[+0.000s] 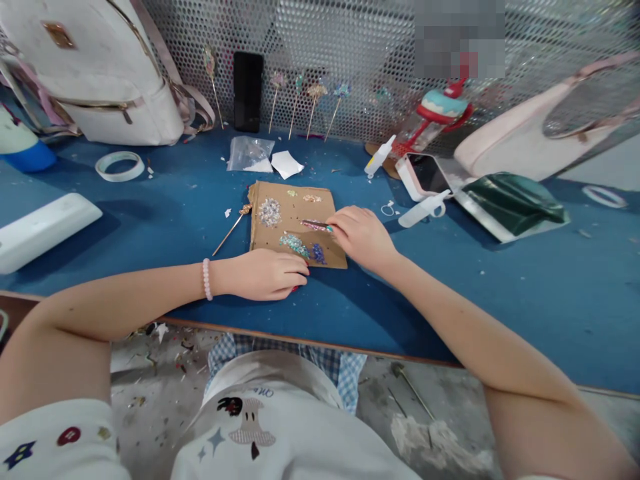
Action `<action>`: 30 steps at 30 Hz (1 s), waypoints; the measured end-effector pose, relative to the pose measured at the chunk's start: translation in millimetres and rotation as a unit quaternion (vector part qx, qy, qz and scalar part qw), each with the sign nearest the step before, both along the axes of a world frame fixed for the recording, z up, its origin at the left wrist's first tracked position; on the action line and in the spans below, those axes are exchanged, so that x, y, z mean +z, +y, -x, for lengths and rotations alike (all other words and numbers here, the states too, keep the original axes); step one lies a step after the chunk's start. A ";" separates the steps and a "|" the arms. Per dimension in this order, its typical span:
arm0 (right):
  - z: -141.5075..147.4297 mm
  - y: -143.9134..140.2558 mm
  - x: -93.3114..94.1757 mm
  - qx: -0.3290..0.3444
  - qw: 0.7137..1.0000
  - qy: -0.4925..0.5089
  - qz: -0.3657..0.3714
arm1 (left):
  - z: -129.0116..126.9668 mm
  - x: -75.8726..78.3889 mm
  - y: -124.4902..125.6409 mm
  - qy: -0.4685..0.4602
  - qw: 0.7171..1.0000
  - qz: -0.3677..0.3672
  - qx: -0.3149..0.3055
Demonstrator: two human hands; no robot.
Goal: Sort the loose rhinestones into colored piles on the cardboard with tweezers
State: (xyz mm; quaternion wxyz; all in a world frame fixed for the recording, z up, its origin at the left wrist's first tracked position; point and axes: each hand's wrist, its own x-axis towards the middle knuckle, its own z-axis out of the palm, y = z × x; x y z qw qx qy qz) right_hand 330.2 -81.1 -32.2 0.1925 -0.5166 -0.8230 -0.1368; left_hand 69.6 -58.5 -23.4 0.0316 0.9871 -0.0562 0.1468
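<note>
Your right hand (pixel 363 235) pinches tweezers (pixel 323 226) at pink beads (pixel 312 227) on cardboard (pixel 291 211), your left hand (pixel 270 274) lies at its near edge, hold unclear, and decorated sticks (pixel 317 91) behind look finished while loose bead piles (pixel 295 245) are left.

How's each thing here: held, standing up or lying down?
Right hand: pinching a slim dark tool
Slim dark tool: held over the cardboard
Left hand: resting at cardboard's near edge
Cardboard: flat, beads in piles
Black phone: propped upright
Decorated sticks: standing
Loose decorated stick: lying down
White backpack: standing
Tape roll: lying flat
Clear bag: lying down
Green packet: lying down
</note>
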 end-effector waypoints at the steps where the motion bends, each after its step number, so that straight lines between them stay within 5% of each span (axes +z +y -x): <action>1: 0.2 1.6 1.7 0.003 1.000 -0.008 0.002 | 0.0 -0.2 -0.2 0.003 1.000 0.001 0.002; 14: -2.4 66.3 13.8 0.130 0.983 -0.120 0.042 | 1.6 -0.6 0.0 0.004 1.000 0.003 0.001; 30: -0.2 67.0 12.5 0.164 0.974 -0.148 0.050 | 1.4 -1.2 0.8 0.006 1.000 0.013 0.003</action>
